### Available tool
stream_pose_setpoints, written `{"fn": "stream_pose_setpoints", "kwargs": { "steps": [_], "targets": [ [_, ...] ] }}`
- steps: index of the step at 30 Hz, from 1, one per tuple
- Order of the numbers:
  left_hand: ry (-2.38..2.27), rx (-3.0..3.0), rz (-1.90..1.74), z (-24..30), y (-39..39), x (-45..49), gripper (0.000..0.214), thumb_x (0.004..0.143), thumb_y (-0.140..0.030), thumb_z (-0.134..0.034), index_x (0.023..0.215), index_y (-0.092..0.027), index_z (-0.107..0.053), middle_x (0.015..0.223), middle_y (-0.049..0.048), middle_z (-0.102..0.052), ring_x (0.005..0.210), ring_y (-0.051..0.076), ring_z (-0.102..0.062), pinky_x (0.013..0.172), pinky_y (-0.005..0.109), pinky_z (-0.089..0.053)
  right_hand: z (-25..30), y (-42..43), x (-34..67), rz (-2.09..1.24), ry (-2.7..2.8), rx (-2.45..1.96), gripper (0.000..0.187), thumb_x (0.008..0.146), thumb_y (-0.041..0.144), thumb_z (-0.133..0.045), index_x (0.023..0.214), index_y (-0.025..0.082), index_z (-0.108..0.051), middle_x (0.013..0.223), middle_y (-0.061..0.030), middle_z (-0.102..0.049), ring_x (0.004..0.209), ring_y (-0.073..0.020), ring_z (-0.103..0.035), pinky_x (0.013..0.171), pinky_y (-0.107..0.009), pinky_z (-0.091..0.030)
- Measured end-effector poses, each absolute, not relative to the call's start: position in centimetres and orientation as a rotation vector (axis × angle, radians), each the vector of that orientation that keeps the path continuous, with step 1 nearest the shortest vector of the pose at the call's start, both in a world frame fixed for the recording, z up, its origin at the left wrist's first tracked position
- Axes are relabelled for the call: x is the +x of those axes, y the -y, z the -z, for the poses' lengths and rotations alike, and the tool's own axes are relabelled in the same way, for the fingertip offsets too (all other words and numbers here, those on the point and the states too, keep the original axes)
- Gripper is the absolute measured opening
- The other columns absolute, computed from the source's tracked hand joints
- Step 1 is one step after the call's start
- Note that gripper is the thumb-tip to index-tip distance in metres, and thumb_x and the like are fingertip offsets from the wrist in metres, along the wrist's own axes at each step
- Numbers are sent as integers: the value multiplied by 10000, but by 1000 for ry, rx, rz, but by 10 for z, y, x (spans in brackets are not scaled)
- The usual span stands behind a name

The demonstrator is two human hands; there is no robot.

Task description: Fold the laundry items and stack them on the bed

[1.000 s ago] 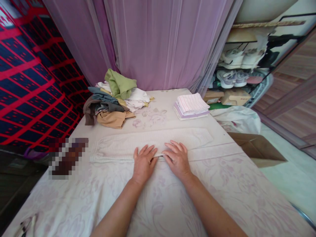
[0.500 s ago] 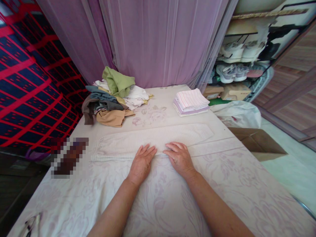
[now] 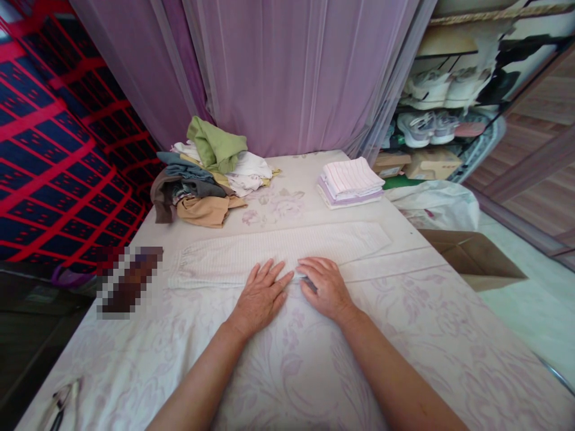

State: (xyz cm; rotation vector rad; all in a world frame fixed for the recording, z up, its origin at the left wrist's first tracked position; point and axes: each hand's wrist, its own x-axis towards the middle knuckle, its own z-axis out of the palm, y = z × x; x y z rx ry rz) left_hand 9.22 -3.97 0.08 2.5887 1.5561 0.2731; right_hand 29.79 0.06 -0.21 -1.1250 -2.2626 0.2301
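Note:
A pair of pale, finely striped trousers point(image 3: 269, 242) lies flat in a long folded strip across the bed, its gathered elastic end on the left. On its near edge, around the middle, my left hand point(image 3: 263, 296) rests with fingers spread. Just to the right, my right hand point(image 3: 326, 290) touches the same edge, fingers bent and a dark gap showing between thumb and forefinger. The fingertips of both hands are close together. What lies under the right palm is hidden.
A heap of loose clothes point(image 3: 202, 176) sits at the far left, a stack of folded striped clothes point(image 3: 351, 181) at the far right. Eyeglasses point(image 3: 63, 404) lie at the near left corner. Beyond the right edge stand an open cardboard box point(image 3: 471, 254) and a shoe rack point(image 3: 444, 108).
My left hand has slid slightly right and turned, its fingers spreading wider. My right hand has bent its fingers more and opened a gap by the thumb. The trousers lie as before.

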Motion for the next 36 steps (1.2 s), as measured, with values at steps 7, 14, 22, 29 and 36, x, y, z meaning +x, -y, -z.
{"fn": "stream_pose_setpoints", "kwargs": {
  "steps": [7,14,22,29,36],
  "targets": [
    [-1553,2568,-274,-2,40,92,463,961,-339,-403,1422,-358,-366,1528,11,-315,1427,247,-195,1146,510,-176,5,-3,296,-196,2315,-1106,192,868,194,-533,898,264,-708,1107,-29,-679,1093,-207,-534,973,-401,-356],
    [-1554,2561,-262,-2,39,92,457,952,-341,-427,1404,-397,-385,1534,11,-300,1423,267,-202,1133,531,-187,5,-2,302,-169,2303,-1091,236,803,122,-533,857,258,-718,1047,-23,-701,1012,-200,-568,918,-380,-389],
    [-1542,2568,-302,-1,39,92,434,955,-334,-421,1385,-390,-418,1528,15,-309,1421,268,-206,1130,533,-186,3,0,300,-171,2042,-1254,241,845,142,-440,925,201,-659,910,-58,-695,883,-187,-608,833,-312,-452],
    [-1536,2590,-283,0,39,91,447,942,-317,-446,1383,-381,-423,1527,24,-310,1415,278,-220,1126,535,-201,-5,-5,280,-230,2052,-1316,166,902,235,-446,859,206,-603,789,-20,-632,703,-134,-586,655,-235,-419],
    [-1549,2632,-327,4,39,92,453,946,-319,-437,1397,-357,-402,1519,28,-327,1412,272,-230,1126,532,-205,7,-3,271,-143,2195,-1487,180,898,215,-439,802,208,-592,762,-13,-621,711,-141,-567,630,-238,-372]
  ]
}}
